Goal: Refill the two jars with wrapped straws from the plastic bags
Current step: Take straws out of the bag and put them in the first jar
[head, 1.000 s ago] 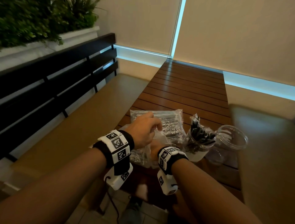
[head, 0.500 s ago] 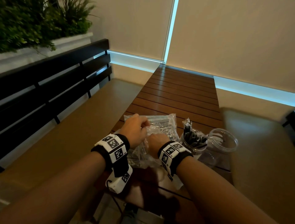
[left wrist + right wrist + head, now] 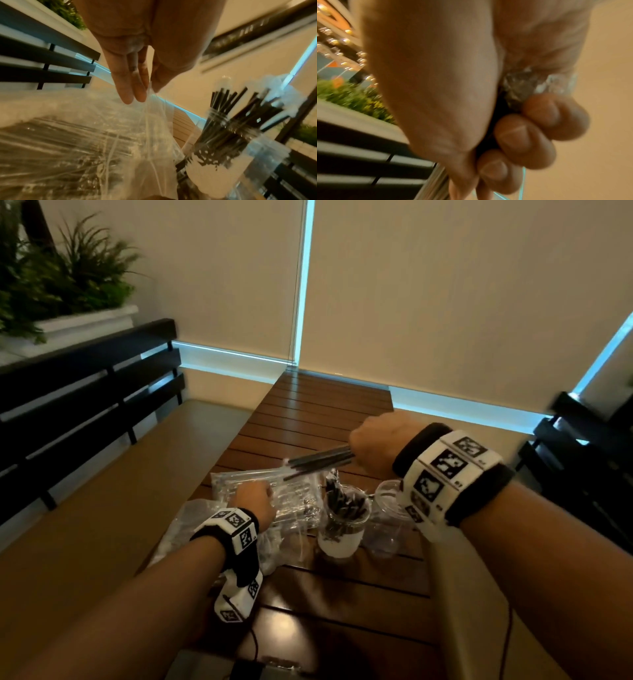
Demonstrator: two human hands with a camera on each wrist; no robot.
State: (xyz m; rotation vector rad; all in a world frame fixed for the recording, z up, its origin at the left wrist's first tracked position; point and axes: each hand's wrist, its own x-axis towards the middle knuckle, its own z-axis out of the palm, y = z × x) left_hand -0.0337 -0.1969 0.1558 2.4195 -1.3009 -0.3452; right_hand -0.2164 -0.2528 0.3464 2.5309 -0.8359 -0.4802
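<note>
- Plastic bags of wrapped straws lie on the slatted wooden table, left of the jars.
- Left hand pinches the bag's open edge, seemingly to steady it.
- Right hand clenches a straw bundle, lifted above the bags.
- The filled jar stands beside an empty jar, probably the bundle's destination.

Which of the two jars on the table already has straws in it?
The left jar, beside the plastic bags: dark straws stand in it. The clear jar to its right, partly behind the right wrist, looks empty.
</note>
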